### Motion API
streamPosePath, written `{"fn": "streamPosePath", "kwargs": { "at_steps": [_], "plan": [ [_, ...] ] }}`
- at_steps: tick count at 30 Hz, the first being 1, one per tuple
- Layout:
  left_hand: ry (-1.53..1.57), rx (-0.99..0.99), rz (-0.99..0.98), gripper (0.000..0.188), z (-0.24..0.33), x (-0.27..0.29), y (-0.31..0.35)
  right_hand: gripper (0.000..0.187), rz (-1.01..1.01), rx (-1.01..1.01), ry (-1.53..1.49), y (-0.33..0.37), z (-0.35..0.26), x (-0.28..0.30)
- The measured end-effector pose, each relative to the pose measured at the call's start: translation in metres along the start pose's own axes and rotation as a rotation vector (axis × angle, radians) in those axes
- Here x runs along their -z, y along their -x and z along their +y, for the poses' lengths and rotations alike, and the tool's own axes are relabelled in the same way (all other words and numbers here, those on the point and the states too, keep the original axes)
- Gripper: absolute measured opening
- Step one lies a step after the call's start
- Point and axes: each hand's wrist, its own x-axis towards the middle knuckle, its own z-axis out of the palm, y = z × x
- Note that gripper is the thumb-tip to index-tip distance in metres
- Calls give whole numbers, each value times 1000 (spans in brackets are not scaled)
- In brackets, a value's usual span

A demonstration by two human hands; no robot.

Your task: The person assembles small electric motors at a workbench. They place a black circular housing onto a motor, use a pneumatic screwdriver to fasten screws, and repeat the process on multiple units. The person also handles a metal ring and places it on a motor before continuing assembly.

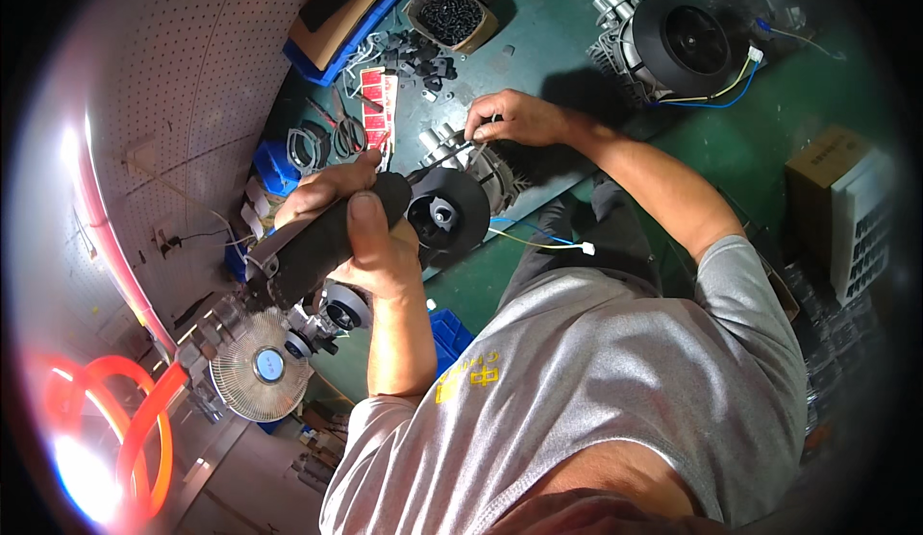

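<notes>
Your left grip (378,254) is wrapped firmly round a black handheld tool (322,247), its front end pointing at the blower unit (469,203) by the near edge of the tabletop (527,54). Your right grip (519,117) is nearly closed at the unit's metal ports; I can't tell what it pinches. Wires with a white connector (588,248) extend past that edge.

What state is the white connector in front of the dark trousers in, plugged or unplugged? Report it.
Unplugged: the white connector ends its wires, and no mating plug shows on it.
</notes>
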Motion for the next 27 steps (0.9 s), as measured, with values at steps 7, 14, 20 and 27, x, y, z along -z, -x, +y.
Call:
{"fn": "streamPosePath", "kwargs": {
  "at_steps": [7,14,20,27],
  "plan": [
    [-124,19,40,45,3,-17,5,28,44,14,-29,11,-4,-3],
    [-155,20,15,42,7,-22,3,67,283,-7,182,50,-33,-37],
    [-128,-83,-2,34,36,-20,-39,74,246,-110,34,51,-33,-45],
    [-337,-19,71,30,104,22,-41,31,741,-152,-30,93,-29,-64]
  ]
}}
